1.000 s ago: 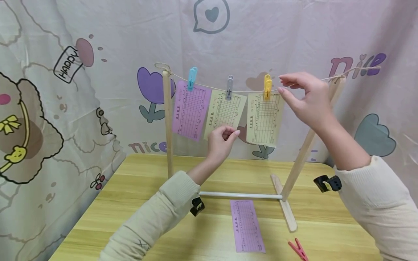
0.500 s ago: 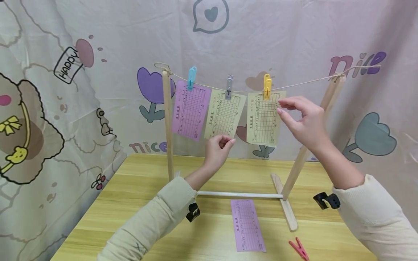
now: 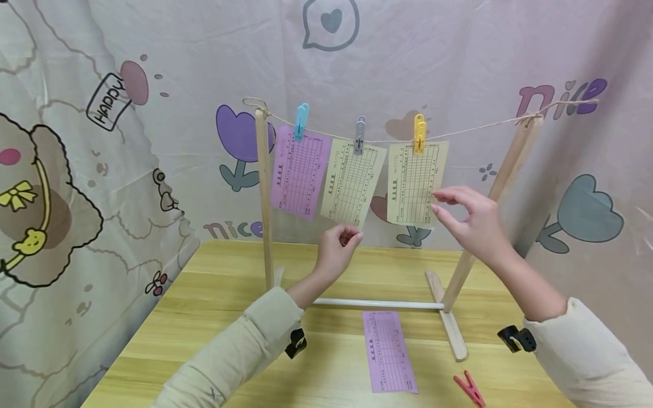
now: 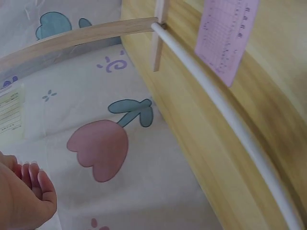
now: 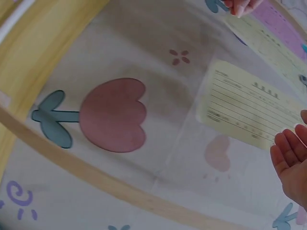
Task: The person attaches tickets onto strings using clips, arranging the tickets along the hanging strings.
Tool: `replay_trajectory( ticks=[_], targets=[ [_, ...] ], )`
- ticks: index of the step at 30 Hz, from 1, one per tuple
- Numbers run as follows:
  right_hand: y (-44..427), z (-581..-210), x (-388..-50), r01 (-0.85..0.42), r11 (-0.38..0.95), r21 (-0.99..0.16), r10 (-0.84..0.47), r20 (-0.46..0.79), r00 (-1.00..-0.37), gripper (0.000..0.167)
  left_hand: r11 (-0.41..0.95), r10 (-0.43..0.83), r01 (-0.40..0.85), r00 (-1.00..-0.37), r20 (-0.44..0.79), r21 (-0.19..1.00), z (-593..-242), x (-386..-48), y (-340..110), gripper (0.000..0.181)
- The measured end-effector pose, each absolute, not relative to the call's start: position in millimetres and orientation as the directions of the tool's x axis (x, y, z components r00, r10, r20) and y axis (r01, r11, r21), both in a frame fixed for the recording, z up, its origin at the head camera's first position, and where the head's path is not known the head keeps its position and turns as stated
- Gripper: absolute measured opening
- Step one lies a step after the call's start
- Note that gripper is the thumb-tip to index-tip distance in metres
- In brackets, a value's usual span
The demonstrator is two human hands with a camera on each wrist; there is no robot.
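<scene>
3 printed slips (image 3: 352, 182) hang from twine (image 3: 474, 129); the left hand (image 3: 335, 249), empty, fingers loosely curled, is near the middle slip's lower edge, the right hand (image 3: 473, 220), also empty, thumb and fingers parted, beside the slip under the yellow clothespin (image 3: 419, 134).

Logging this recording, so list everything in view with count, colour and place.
Table: 1, yellow wood, below
Printed cloth: at least 1, pale, behind table
Posts: 2, light wood, left and right
Feet: 2, light wood, at post bases
Rod: 1, white, low between posts
String: 1, tan, between post tops
Purple slip: 1, purple, left on string
Pale slips: 2, yellow, middle and right on string
Loose slip: 1, purple, on table
Hanging clips: 3, blue, grey, yellow, one per hanging slip
Loose clip: 1, red, on table
Devices: 2, black, by sleeve cuffs
Sleeves: 2, cream, on forearms
Left hand: 1, bare, near middle slip
Right hand: 1, bare, beside right slip
</scene>
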State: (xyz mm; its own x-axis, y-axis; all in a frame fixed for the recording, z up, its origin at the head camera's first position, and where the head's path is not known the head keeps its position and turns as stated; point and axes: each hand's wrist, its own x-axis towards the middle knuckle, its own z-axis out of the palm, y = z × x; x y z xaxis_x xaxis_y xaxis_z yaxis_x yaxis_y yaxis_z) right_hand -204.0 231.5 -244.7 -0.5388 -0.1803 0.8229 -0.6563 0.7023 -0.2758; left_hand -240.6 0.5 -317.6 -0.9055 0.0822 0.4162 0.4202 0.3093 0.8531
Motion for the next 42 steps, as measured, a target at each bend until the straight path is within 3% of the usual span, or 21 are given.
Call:
replay_trajectory(
  ticks=[17, 27, 42],
  targets=[
    [250.4, -294.8, -191.9, -0.619, 0.737, -0.272, -0.19, 0.795, -0.576, 0.026, 0.319, 0.125, 0.403, -0.915, 0.384, 0.858, -360.1, -228.5, -4.3, 0.011],
    [259.5, -328.5, -175.9, -0.557, 0.782, -0.279, -0.193, 0.742, -0.642, 0.03, 0.339, 0.133, 0.368, -0.93, 0.343, 0.866, -386.1, -219.8, -5.4, 0.011],
    [268.7, -366.0, -160.6, -0.59, 0.764, -0.261, -0.234, 0.74, -0.63, 0.037, 0.345, 0.139, 0.302, -0.953, 0.27, 0.888, -425.1, -208.0, -6.2, 0.007]
  ],
)
